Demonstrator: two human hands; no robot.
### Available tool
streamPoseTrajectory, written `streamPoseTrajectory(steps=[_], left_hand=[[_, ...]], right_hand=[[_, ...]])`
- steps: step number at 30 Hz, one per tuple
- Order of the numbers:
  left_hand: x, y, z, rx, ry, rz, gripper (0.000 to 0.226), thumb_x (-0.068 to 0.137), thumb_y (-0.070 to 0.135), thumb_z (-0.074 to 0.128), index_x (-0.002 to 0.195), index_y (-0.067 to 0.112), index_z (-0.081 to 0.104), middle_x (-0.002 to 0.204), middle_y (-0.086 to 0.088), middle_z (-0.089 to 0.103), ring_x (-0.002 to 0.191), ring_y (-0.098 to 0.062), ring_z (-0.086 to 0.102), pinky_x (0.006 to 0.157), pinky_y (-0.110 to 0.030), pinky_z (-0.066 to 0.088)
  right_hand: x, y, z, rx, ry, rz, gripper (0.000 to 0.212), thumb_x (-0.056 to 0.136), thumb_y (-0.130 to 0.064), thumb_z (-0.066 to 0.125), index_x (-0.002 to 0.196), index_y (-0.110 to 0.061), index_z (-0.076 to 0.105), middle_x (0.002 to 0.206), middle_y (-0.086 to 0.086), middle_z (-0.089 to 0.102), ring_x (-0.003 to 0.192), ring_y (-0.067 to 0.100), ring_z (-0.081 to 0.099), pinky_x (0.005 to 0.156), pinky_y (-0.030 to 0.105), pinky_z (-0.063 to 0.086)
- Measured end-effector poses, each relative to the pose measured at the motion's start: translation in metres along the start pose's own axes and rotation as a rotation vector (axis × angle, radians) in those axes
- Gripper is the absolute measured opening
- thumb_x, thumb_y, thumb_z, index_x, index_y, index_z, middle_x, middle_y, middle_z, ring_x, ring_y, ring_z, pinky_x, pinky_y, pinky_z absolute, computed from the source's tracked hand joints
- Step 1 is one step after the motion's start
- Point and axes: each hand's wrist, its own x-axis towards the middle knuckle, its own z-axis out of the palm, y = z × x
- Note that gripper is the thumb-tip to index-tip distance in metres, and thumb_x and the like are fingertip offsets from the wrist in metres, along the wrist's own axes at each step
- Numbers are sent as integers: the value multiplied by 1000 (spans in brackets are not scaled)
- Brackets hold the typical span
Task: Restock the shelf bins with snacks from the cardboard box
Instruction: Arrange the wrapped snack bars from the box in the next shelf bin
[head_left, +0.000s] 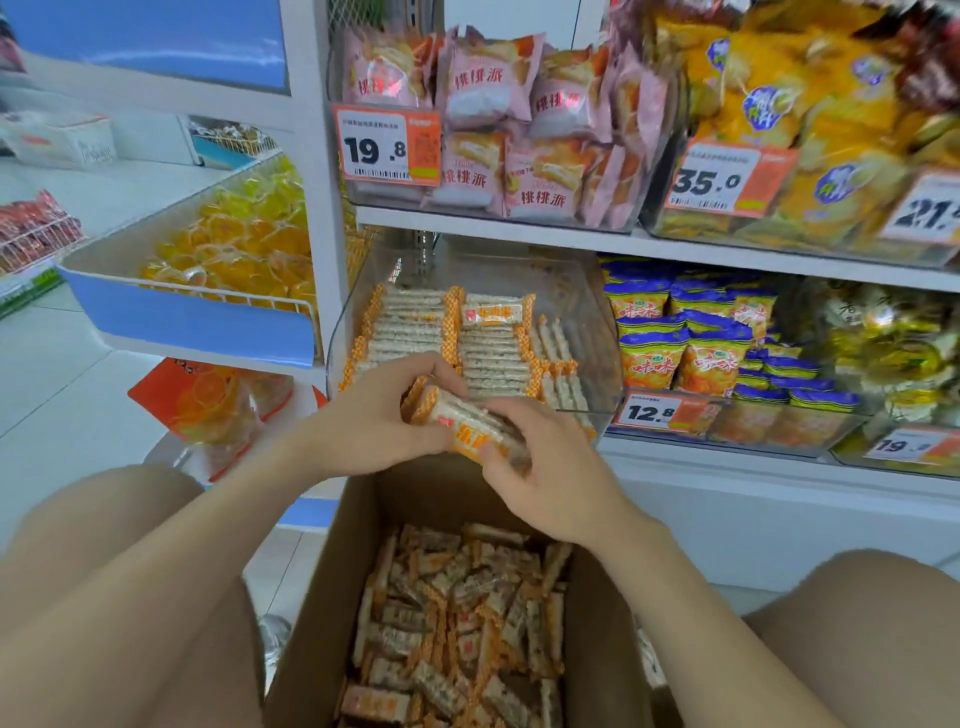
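An open cardboard box (332, 597) stands between my knees, holding several loose orange-and-white snack bars (457, 623). Above its far edge, my left hand (374, 421) and my right hand (550, 467) together grip a small stack of the same bars (460, 421). Just behind the stack is a clear shelf bin (597, 332) with rows of these bars standing on edge and one lying flat on top.
Upper bins hold pink pastry packs (488, 88) and yellow packets (779, 104). Blue-and-orange snack bags (691, 332) fill the bin to the right. A wire tray of yellow jelly cups (234, 244) juts out at the left. Price tags line the shelf fronts.
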Motion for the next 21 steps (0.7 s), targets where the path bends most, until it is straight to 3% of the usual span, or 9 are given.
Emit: streamPoseTrajectory(steps=[5, 7, 11, 15, 21], left_hand=[[29, -9, -7, 227, 259, 126, 57, 96, 30, 70, 146, 32, 43, 130, 10, 58, 116, -7, 55, 96, -27, 46], [42, -22, -8, 334, 294, 88, 55, 98, 30, 66, 147, 25, 43, 139, 3, 53, 128, -13, 49, 105, -34, 44], [71, -35, -10, 599, 151, -10, 49, 99, 39, 57, 144, 21, 51, 145, -3, 49, 137, -29, 45, 109, -48, 42], [101, -36, -12, 689, 9, -81, 59, 103, 50, 47, 155, 24, 36, 162, -3, 34, 148, -35, 33, 116, -58, 32], [137, -49, -16, 710, -114, -208, 68, 106, 57, 38, 164, 27, 16, 174, -1, 5, 159, -35, 5, 124, -61, 15]], right_hand=[[51, 4, -39, -235, 141, -6, 46, 103, -38, 57, 144, -19, 53, 134, 1, 63, 119, 19, 58, 102, 41, 49], [76, 20, -49, -386, 153, 14, 45, 103, -37, 59, 141, -14, 54, 129, 9, 65, 119, 29, 57, 99, 47, 50], [129, 58, -52, -591, -48, 105, 44, 103, -36, 60, 141, -14, 54, 135, 13, 64, 125, 38, 57, 96, 48, 52], [170, 89, -34, -596, -185, 114, 42, 105, -33, 60, 143, -20, 49, 138, 13, 62, 125, 39, 59, 91, 50, 55], [210, 117, -14, -710, -167, 75, 45, 102, -22, 57, 145, -23, 46, 143, 15, 49, 134, 40, 46, 107, 52, 43]])
